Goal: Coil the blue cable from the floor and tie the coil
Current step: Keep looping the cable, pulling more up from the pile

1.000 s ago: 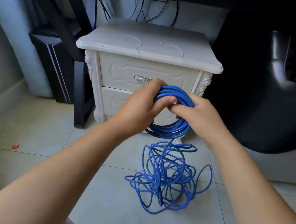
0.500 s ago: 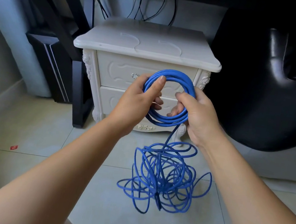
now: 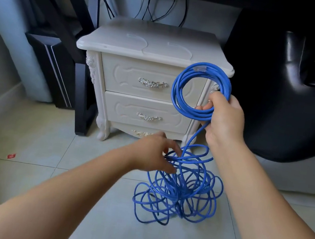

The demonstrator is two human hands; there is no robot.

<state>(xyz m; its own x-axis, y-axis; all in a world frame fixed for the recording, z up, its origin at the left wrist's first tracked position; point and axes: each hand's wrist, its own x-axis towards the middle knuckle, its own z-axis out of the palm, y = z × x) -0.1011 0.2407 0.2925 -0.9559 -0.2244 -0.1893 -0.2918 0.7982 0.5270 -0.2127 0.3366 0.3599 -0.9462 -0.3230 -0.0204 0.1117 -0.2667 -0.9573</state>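
Fingers (image 3: 166, 144) of the left hand (image 3: 150, 155) have left the coil (image 3: 177, 102), which the right hand (image 3: 225, 120) alone grips, reaching the loose blue cable (image 3: 178, 196) on the floor (image 3: 46, 143) for another loop, their hold unclear.

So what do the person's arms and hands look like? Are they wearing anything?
No gloves on the left hand or right hand, and I see no rings, watch or bracelet. The left arm and right arm are bare, no sleeves in view. The left hand looks blurry.
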